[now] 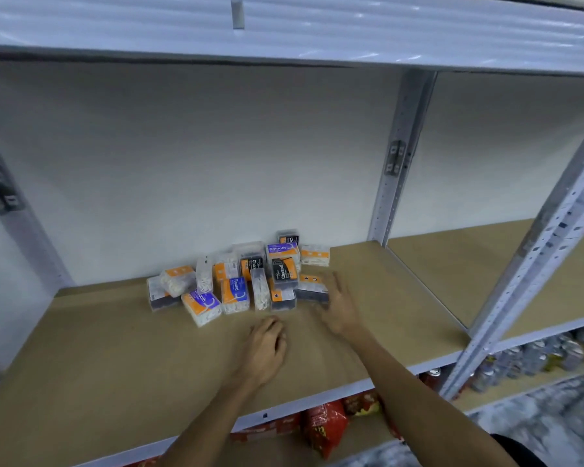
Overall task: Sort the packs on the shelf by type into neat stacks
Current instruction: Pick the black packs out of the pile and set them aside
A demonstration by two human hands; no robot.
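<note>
On the shelf (115, 348), the empty left hand (267, 347) sat loosely curled at 6 o'clock from the jumbled packs (240, 281), the right hand (339, 306) spread open at 4 o'clock.

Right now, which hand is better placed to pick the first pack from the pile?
The right hand: its spread fingers lie beside the dark pack at the right edge of the pile. The left hand is further back over the shelf, apart from every pack.
</note>
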